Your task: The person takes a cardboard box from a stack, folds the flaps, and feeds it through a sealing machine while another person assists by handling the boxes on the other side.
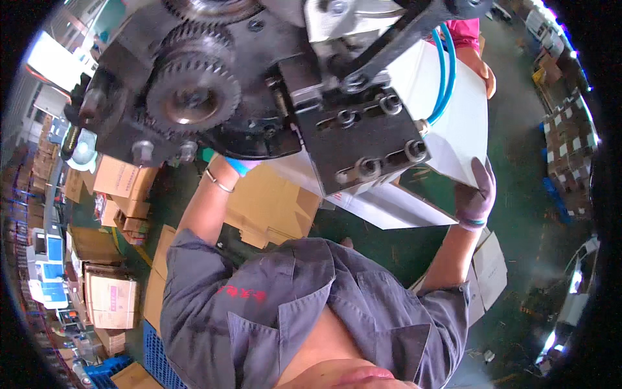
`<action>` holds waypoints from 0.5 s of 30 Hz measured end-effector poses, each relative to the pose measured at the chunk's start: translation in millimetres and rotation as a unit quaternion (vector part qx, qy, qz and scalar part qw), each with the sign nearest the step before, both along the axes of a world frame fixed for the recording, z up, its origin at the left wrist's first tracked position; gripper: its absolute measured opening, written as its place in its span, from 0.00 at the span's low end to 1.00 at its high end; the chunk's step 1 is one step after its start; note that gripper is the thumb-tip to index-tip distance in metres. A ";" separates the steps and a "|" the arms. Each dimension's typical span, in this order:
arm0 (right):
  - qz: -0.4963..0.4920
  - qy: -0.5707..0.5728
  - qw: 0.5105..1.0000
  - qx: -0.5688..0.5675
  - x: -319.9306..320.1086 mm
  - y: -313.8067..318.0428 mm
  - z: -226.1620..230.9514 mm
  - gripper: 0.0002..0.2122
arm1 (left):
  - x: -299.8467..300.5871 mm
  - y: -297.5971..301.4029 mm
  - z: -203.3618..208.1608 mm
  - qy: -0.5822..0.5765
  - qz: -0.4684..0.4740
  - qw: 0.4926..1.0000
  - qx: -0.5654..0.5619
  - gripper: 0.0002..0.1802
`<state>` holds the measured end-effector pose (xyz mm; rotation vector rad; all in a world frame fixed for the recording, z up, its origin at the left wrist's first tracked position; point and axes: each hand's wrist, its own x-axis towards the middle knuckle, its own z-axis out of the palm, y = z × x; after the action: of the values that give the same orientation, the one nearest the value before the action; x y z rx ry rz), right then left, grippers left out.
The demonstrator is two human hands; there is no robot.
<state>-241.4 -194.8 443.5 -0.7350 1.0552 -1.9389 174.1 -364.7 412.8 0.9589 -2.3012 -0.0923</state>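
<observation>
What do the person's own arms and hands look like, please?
Both arms wear short, dark grey sleeves. The right hand has a pale purple glove, with a thin blue-green band near its cuff. The left hand is mostly hidden behind the dark machine; a blue cuff and some pale purple show. A slim, silvery bracelet circles the left wrist.

The gloved left hand (246,165) is mostly hidden behind the black metal machine head (372,144), which also covers part of the white cardboard (463,120). The uppermost dark toothed gear (212,8) is cut off by the top edge.
</observation>
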 end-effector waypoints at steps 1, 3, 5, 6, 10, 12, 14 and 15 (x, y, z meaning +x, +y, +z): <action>-0.005 -0.014 1.000 -0.013 -1.4 8.7 -2.9 0.20 | 0.8 -4.2 -4.9 -0.070 0.008 0.993 -0.096 0.21; -0.055 0.240 0.963 -0.105 -1.4 23.7 -15.9 0.18 | -0.5 -6.2 -15.5 -0.018 -0.014 0.995 -0.098 0.22; -0.036 0.198 0.979 -0.029 1.0 33.1 -12.4 0.18 | -0.7 -2.8 -19.5 -0.022 -0.018 0.988 -0.153 0.23; -0.029 0.169 0.985 0.005 3.9 39.3 -7.2 0.18 | -4.4 -0.1 -9.5 -0.052 -0.019 0.976 -0.209 0.24; -0.043 0.061 0.992 0.100 35.2 25.6 0.7 0.20 | -2.9 -5.3 -0.6 -0.063 -0.014 0.961 -0.267 0.26; -0.043 0.032 0.996 0.070 48.1 12.5 -3.7 0.19 | 19.7 -15.6 -8.4 -0.266 0.073 0.899 -0.341 0.22; -0.029 0.014 0.996 0.087 55.4 18.3 -1.5 0.20 | 23.1 -23.5 -14.5 -0.129 0.017 0.961 -0.245 0.20; -0.028 0.016 0.995 0.096 57.3 19.6 -0.2 0.20 | 24.9 -29.5 -19.9 -0.100 -0.009 0.969 -0.227 0.20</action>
<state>-184.0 -175.3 443.3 -0.6359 1.2737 -1.8465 199.0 -394.2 392.9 0.7334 -2.3592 0.5264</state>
